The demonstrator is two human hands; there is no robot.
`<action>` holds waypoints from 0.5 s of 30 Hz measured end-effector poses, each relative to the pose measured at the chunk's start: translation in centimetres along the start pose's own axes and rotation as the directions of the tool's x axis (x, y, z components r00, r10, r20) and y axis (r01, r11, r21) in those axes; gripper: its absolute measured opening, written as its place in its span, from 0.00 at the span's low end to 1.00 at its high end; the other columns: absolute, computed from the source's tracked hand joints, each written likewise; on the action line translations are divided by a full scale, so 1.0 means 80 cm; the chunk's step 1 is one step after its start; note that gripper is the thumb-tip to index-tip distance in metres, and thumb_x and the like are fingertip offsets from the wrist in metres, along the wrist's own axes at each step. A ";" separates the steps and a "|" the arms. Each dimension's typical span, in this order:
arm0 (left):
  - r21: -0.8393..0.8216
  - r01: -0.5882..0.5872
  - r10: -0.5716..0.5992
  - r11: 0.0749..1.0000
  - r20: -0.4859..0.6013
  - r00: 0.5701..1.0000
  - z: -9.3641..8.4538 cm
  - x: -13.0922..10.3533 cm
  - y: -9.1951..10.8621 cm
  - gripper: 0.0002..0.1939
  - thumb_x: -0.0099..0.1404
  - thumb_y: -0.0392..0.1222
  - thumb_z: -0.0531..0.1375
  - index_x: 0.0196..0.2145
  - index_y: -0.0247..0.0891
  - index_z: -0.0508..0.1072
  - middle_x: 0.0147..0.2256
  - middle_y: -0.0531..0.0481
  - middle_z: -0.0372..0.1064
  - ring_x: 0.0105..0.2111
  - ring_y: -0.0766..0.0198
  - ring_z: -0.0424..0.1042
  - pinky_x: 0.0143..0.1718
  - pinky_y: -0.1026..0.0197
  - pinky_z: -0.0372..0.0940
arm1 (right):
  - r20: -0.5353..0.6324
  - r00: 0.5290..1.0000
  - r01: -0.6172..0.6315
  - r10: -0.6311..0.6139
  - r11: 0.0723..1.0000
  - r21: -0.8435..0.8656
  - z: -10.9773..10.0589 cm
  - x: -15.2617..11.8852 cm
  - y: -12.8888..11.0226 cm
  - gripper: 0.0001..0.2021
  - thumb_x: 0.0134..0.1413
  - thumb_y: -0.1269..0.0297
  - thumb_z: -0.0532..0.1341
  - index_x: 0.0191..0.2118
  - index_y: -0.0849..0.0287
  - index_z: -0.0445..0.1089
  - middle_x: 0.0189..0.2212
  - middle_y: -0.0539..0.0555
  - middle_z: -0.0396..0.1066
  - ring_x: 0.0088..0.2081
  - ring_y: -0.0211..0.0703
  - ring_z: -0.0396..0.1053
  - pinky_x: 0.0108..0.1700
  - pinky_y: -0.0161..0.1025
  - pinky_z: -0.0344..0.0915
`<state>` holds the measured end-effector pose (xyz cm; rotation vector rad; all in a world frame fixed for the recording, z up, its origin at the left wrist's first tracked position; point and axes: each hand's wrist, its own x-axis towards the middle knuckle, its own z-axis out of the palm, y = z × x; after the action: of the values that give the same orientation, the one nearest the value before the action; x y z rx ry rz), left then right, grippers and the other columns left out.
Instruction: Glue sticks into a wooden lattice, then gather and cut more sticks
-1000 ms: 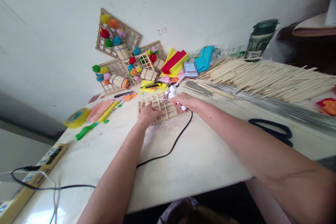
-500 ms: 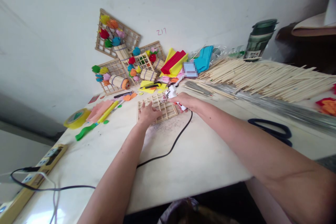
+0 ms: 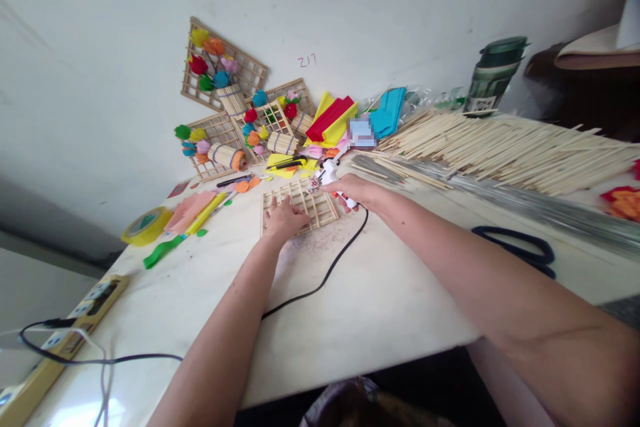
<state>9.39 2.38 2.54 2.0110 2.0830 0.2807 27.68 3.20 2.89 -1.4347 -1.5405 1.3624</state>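
Observation:
A lattice of thin wooden sticks (image 3: 324,212) lies flat on the white table. My left hand (image 3: 285,219) rests on its left part with the fingers spread. In my right hand (image 3: 353,192) is a white glue gun (image 3: 329,172), its nozzle end pointing left over the lattice's upper right part. The gun's black cord (image 3: 336,265) curves down across the table and passes behind my left forearm. Where the nozzle tip meets the sticks is too small to make out.
Finished lattices with paper flowers (image 3: 225,67) lean on the wall. Many loose sticks (image 3: 490,147) and wires (image 3: 540,203) lie right, near dark scissors (image 3: 515,245). Yellow tape (image 3: 147,225) is left, above a power strip (image 3: 85,320). A cutter (image 3: 287,163) lies behind the lattice.
Almost nothing differs. My right hand and the glue gun have shifted very slightly, and the cord has moved a little with them. My left hand stays on the lattice.

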 end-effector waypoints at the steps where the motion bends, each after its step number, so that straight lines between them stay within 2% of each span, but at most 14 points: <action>1: -0.002 -0.003 0.003 1.000 0.000 1.000 0.001 0.000 0.000 0.11 0.44 0.44 0.61 0.29 0.42 0.70 0.53 0.54 0.61 0.62 0.49 0.34 0.57 0.46 0.40 | 0.009 1.000 -0.002 0.002 1.000 0.001 -0.002 -0.001 -0.001 0.15 0.46 0.52 0.59 0.29 0.62 0.62 0.11 0.45 0.57 0.12 0.34 0.58 0.13 0.29 0.49; 3: 0.004 -0.008 0.008 1.000 0.002 1.000 0.002 0.000 -0.001 0.13 0.45 0.46 0.61 0.30 0.42 0.70 0.54 0.54 0.60 0.62 0.49 0.33 0.57 0.45 0.40 | 0.035 0.999 -0.006 0.006 1.000 -0.008 -0.007 -0.002 -0.002 0.17 0.45 0.50 0.59 0.28 0.62 0.61 0.11 0.45 0.57 0.12 0.33 0.58 0.12 0.29 0.48; 9: 0.056 0.005 -0.006 0.998 0.024 1.000 0.002 0.000 -0.004 0.14 0.43 0.51 0.61 0.29 0.43 0.70 0.60 0.57 0.48 0.62 0.48 0.31 0.58 0.44 0.38 | 0.136 0.990 0.032 -0.026 0.999 -0.039 -0.018 -0.007 -0.006 0.19 0.44 0.48 0.60 0.30 0.62 0.63 0.12 0.46 0.59 0.13 0.33 0.58 0.11 0.29 0.49; 15: 0.050 0.008 -0.010 0.999 0.039 0.999 0.001 -0.003 -0.004 0.18 0.44 0.47 0.59 0.36 0.44 0.69 0.57 0.55 0.55 0.62 0.51 0.30 0.58 0.45 0.37 | 0.194 0.981 0.033 -0.024 0.998 -0.047 -0.026 -0.012 -0.011 0.19 0.43 0.48 0.61 0.29 0.61 0.62 0.13 0.46 0.60 0.13 0.32 0.59 0.11 0.28 0.49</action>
<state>9.16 2.11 2.35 2.0176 2.0943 0.1878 29.56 2.95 4.50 -1.3361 -1.7223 1.4928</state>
